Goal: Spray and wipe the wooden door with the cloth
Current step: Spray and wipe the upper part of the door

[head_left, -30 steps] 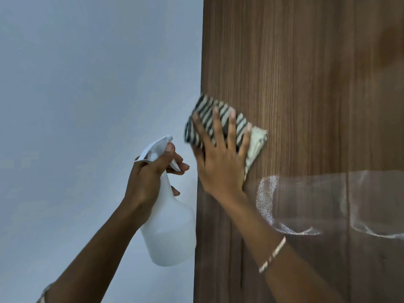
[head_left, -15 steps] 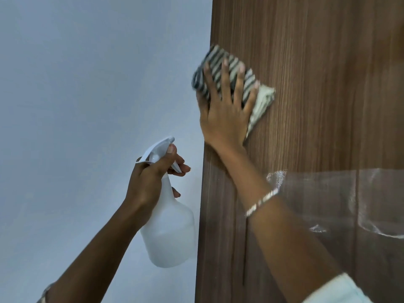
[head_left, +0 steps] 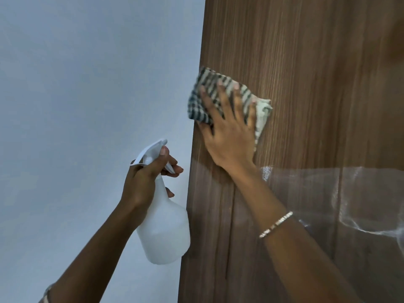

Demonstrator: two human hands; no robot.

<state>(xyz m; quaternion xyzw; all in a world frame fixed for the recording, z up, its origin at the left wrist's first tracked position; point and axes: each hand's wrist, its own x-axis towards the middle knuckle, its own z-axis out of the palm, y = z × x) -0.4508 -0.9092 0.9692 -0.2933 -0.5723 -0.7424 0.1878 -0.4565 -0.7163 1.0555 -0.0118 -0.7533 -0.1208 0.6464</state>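
The right hand lies flat at mid-frame, its fingers straight and spread, pressing a striped cloth against the wooden door near the door's left edge. The cloth's pale corner sticks out to the right of the hand. A bracelet circles that wrist. At lower centre, the left hand grips the neck of a white spray bottle, fingers curled around the trigger, just beside the door edge and in front of the pale wall.
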